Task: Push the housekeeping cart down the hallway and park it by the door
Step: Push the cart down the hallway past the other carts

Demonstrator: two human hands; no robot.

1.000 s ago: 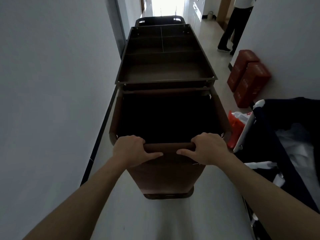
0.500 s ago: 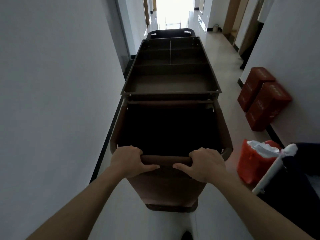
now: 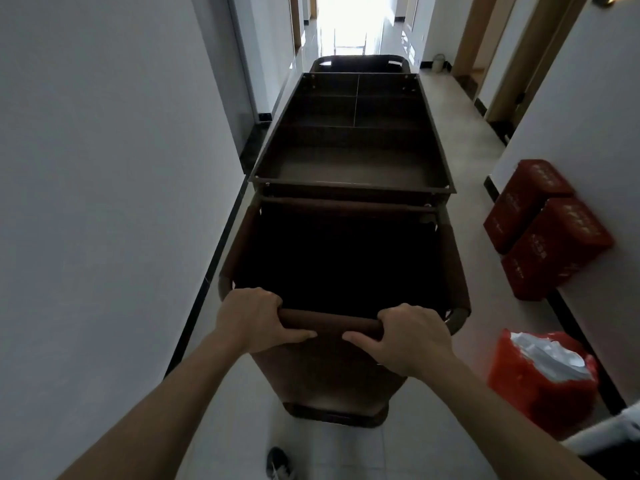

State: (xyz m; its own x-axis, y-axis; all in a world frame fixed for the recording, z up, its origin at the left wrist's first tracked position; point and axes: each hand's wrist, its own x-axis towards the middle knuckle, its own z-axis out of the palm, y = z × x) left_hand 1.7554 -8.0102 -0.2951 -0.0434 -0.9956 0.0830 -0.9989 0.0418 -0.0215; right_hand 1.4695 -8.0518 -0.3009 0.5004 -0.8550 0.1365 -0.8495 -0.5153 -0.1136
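Observation:
A long brown housekeeping cart (image 3: 349, 188) stretches ahead of me down the hallway, close to the left wall. Its near end is a dark open fabric bag, its middle a divided tray. My left hand (image 3: 252, 318) grips the cart's near handle bar (image 3: 329, 322) on the left, fingers curled over it. My right hand (image 3: 412, 336) grips the same bar on the right. Wooden door frames (image 3: 509, 60) open off the right wall farther ahead.
Two red boxes (image 3: 543, 230) lean against the right wall. A red bag with white lining (image 3: 543, 375) sits on the floor near my right arm. A second dark cart's edge (image 3: 620, 441) shows at bottom right. The white left wall (image 3: 104, 202) runs close beside the cart.
The cart and I have rolled forward down the hallway. The dark cart on the right and the red bag have slid back toward me. The person standing ahead has left view.

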